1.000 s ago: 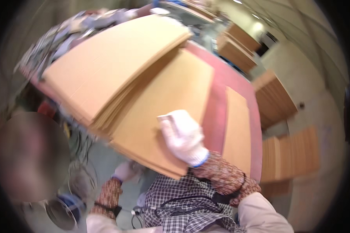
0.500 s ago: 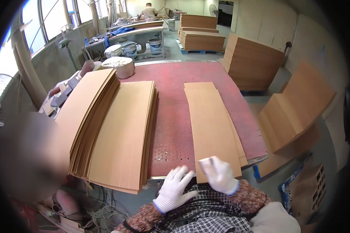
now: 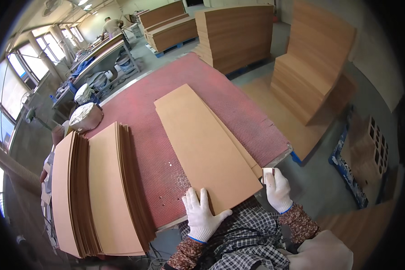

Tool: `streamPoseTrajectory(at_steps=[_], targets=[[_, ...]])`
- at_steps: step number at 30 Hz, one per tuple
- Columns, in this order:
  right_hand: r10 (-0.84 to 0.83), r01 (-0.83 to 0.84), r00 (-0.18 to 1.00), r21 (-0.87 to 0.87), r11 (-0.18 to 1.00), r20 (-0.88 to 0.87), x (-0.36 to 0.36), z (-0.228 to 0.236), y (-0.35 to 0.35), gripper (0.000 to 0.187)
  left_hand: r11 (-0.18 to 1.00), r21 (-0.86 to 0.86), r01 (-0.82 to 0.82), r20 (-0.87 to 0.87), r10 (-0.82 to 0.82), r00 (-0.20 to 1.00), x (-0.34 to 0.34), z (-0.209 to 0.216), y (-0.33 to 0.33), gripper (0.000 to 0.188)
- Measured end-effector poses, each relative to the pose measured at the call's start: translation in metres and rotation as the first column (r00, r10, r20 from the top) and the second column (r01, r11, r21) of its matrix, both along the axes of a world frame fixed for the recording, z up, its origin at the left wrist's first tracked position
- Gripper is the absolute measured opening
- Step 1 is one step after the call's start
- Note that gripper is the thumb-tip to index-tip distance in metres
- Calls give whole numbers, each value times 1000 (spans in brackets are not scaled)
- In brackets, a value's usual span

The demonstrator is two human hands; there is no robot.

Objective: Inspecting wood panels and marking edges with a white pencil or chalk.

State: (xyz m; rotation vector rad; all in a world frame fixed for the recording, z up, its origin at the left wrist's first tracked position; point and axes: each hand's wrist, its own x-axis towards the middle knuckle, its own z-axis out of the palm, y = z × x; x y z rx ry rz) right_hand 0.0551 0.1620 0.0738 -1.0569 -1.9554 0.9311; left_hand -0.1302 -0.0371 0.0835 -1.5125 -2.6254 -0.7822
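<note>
A long brown wooden board [image 3: 207,148] lies at a slant on the red textured table top [image 3: 135,99]. A second board [image 3: 231,139] shows along its right side, mostly covered. My left hand [image 3: 203,217], in a white glove, rests with spread fingers on the top board's near left edge. My gloved right hand [image 3: 278,191] is closed round a small pale sanding block [image 3: 267,173], held at the board's near right corner. The block's underside is hidden. Two stacks of similar boards, an outer stack [image 3: 63,198] and an inner stack [image 3: 105,189], stand on the table's left.
A round whitish tub [image 3: 86,118] sits at the table's far left corner. Tall stacks of panels [image 3: 238,38] and stepped panels [image 3: 301,85] stand beyond and to the right. A blue pallet [image 3: 346,166] lies on the right floor. Another person [image 3: 112,28] works far back.
My view has swung right. My left hand has come down onto the board. My right hand has moved with the block from the board's near end to its right corner.
</note>
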Motion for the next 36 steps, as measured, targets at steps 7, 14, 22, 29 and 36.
streamPoseTrajectory(at_steps=[7,14,22,29,36], targets=[[-62,58,998,204,977,13,-27,0,33,21,990,136,-38,-92,51,995,2,-1,36,107],[-23,-46,982,358,932,187,-54,-19,49,25,990,139,-27,-46,33,998,-6,-1,43,105],[-39,-20,985,339,941,166,-66,-23,54,27,989,147,15,-4,-14,1000,-14,6,41,105],[46,-133,942,242,961,334,-23,6,49,26,966,192,-176,181,141,973,-63,-2,47,71],[125,-292,859,275,916,496,7,16,20,21,943,179,-281,167,252,953,-116,-24,95,70]])
